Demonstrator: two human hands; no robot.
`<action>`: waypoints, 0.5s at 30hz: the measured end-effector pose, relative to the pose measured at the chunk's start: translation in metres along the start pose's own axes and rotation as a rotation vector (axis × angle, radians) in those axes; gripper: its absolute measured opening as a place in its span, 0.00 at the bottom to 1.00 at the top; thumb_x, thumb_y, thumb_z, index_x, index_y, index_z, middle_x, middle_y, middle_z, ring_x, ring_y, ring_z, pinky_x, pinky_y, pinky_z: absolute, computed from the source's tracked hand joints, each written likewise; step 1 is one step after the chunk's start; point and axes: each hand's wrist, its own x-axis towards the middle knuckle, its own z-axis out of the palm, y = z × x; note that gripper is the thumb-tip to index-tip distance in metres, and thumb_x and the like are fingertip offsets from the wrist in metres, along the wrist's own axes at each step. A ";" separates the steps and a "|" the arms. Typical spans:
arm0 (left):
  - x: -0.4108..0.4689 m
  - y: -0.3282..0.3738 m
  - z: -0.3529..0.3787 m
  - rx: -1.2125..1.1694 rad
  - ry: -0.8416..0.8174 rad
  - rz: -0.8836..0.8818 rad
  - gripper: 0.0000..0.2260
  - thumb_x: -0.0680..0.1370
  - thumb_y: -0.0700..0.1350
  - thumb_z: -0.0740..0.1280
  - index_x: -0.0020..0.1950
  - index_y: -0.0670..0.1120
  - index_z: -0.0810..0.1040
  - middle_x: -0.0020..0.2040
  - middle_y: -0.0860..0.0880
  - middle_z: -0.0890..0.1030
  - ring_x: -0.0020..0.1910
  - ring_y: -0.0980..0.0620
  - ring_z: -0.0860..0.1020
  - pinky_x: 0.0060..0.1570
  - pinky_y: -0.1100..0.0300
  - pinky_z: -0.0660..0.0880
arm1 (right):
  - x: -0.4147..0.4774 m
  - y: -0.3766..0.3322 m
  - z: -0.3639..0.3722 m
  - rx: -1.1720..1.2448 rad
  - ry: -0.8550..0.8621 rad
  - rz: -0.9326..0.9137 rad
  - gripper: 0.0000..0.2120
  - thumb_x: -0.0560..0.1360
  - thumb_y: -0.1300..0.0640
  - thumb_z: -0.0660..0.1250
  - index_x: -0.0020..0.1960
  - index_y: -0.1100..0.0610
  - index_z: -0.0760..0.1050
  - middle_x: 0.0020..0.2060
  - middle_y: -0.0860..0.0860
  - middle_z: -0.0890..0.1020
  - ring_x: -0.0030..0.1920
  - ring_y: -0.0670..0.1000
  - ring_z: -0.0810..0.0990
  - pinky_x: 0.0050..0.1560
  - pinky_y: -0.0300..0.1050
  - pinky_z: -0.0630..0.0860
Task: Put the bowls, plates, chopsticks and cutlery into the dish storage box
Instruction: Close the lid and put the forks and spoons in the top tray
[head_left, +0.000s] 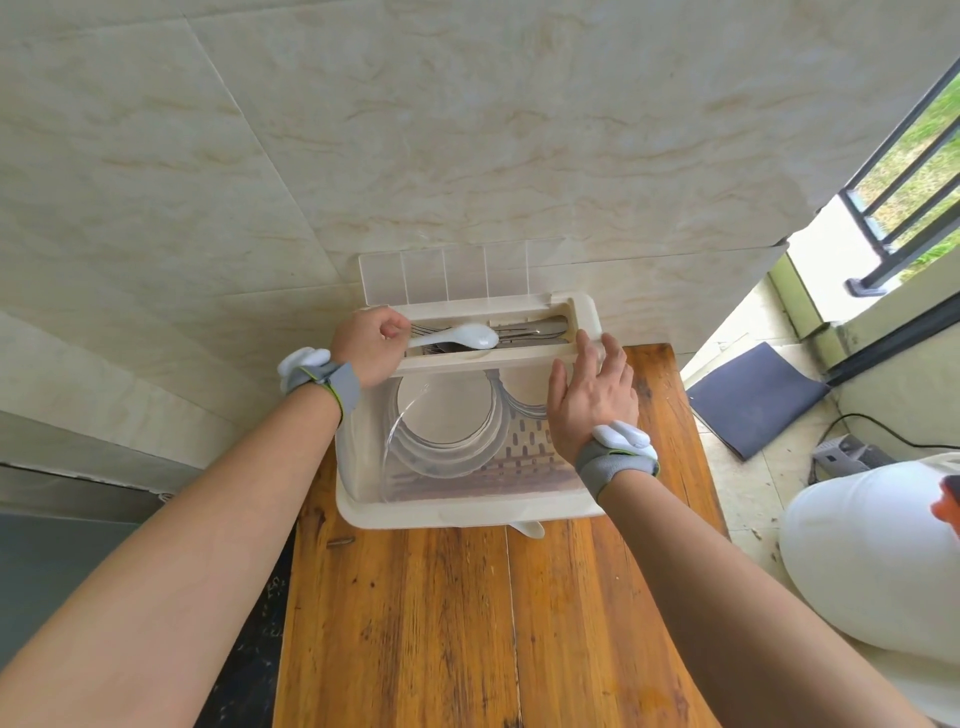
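The left hand (370, 343) is curled, its fingers pinching the handle end of a glossy white soup spoon (462, 336), which lies lengthwise, bowl to the right, in the narrow rear cutlery compartment (571, 312) of the cream plastic dish storage box (467, 512). The spoon is judged light, rigid and smooth; if ceramic it chips easily, so hold it at the handle and lower it rather than drop it. It rests over metal forks and spoons (530, 330) in the same compartment. The right hand (592, 400) is flat, fingers straight, resting on the compartment's front rail and the transparent cover (363, 457). Round white plates (444, 405) stand upright beneath that cover. The box sits on a wooden slatted table (415, 623).
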 end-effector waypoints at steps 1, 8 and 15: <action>0.000 -0.002 0.003 0.009 -0.024 0.015 0.09 0.76 0.42 0.66 0.54 0.45 0.82 0.49 0.47 0.81 0.45 0.51 0.76 0.47 0.62 0.70 | 0.000 0.000 0.000 0.000 -0.001 -0.001 0.24 0.82 0.45 0.52 0.76 0.53 0.62 0.73 0.58 0.64 0.65 0.62 0.70 0.55 0.56 0.73; 0.001 0.002 0.009 0.216 0.007 0.189 0.15 0.75 0.46 0.69 0.60 0.45 0.77 0.57 0.43 0.77 0.53 0.44 0.77 0.52 0.55 0.73 | 0.000 0.001 0.001 0.002 0.008 -0.003 0.24 0.82 0.45 0.53 0.75 0.53 0.63 0.72 0.59 0.65 0.64 0.62 0.71 0.54 0.57 0.74; 0.014 0.016 0.014 0.336 -0.094 0.265 0.11 0.76 0.47 0.71 0.56 0.45 0.84 0.56 0.41 0.75 0.56 0.42 0.74 0.54 0.54 0.69 | 0.000 0.000 -0.001 0.003 0.012 -0.009 0.24 0.82 0.45 0.53 0.75 0.54 0.63 0.73 0.59 0.65 0.65 0.62 0.70 0.55 0.56 0.74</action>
